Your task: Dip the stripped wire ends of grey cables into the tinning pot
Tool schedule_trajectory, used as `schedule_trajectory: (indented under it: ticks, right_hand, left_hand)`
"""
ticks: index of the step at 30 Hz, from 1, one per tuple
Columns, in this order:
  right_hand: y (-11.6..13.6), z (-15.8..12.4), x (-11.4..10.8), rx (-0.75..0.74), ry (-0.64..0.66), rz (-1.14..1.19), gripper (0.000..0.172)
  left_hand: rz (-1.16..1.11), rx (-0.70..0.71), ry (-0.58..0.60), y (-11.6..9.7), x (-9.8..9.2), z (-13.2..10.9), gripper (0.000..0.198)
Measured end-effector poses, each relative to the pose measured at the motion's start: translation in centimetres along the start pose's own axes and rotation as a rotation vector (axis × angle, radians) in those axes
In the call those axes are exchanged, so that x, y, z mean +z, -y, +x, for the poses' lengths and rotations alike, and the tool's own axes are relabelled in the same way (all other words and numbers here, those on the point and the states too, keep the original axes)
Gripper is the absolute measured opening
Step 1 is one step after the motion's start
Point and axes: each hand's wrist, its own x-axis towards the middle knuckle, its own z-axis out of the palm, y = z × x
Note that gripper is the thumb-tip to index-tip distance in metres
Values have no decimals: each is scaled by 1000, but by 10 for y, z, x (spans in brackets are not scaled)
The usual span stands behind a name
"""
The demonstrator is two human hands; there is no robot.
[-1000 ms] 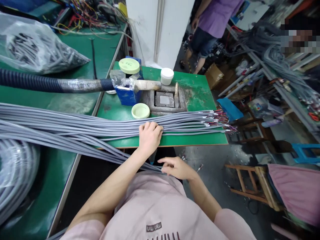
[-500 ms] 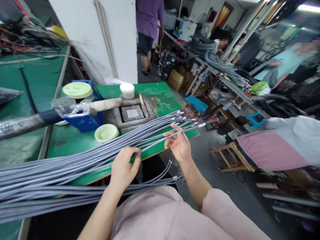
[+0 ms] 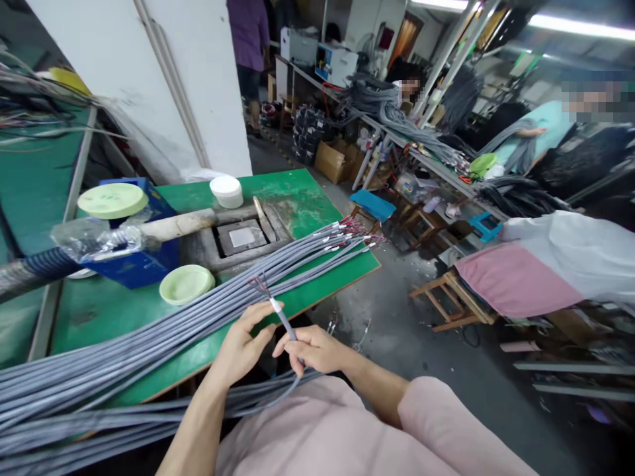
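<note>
Pinching a single slim grey cable (image 3: pixel 284 319) between thumb and fingers, the right hand (image 3: pixel 310 350) holds it just off the near edge of the green-topped table (image 3: pixel 288 188). The grip sits below the white band (image 3: pixel 275 305), seemingly to keep the tip steady and its thin reddish stripped wires (image 3: pixel 260 285) free. The left hand (image 3: pixel 243 340) is spread, its index fingertip at the band; whether it presses there I cannot tell. A thick bundle of grey cables (image 3: pixel 198 324) lies along the table, tips gathered at one end, probably to keep them aligned. Half a second earlier, both hands are at a cable stretched straight toward that end; now they are closer together, and the held cable points up and away.
</note>
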Motion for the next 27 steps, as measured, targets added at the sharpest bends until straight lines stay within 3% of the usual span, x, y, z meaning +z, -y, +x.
schedule_trajectory:
  ticks: [3,6,9,14,20,27]
  right_hand:
    - [-10,4,6,23,19,-59,37]
    - [-7,6,9,19,74,-133,33]
    - [0,7,9,-26,24,-293,24]
    - [8,9,6,-221,-234,-400,22]
    - [12,11,12,-234,-211,-391,25]
    - [7,12,20,-201,-304,-295,26]
  left_hand:
    - [-344,-150,35,-4,0,-13,29]
    - [-497,-228,-95,-5,7,-21,26]
    - [-521,-196,-188,-8,17,-22,20]
    - [-532,-96,-171,-20,27,-22,17]
    - [-556,-101,-245,-20,27,-27,17]
    - [-620,-140,-309,-20,30,-24,15]
